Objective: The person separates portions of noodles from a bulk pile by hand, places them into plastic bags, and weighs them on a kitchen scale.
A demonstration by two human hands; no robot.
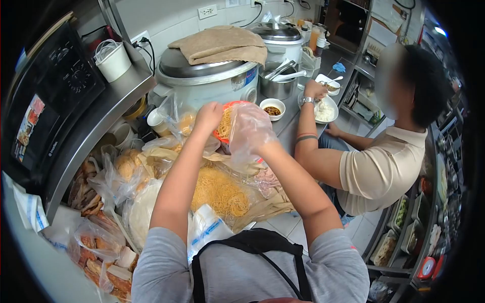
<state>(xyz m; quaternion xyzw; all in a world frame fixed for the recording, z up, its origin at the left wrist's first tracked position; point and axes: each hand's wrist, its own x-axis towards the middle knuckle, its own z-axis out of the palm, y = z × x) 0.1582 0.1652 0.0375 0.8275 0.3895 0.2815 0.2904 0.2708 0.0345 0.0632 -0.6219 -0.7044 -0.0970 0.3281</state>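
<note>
My left hand (209, 117) is closed at the left edge of a red-orange container (237, 104) holding thin yellow noodles (224, 124). What its fingers grip is hidden. A clear plastic bag (250, 123) covers my right hand (260, 144) at the container's right side, and its fingers cannot be made out. Below my forearms lies a big heap of yellow noodles (217, 189) in open plastic. Beside that heap is a bag of pink sliced meat (267, 179). A white bowl of dark sauce (273, 108) stands just beyond my right hand.
A large rice cooker (207, 81) with a brown cloth (222, 44) stands ahead, beside a metal pot with utensils (278, 81). On the right a co-worker (379, 156) handles a plate of rice (326, 110). Bagged food (101, 242) and a microwave (50, 91) are left.
</note>
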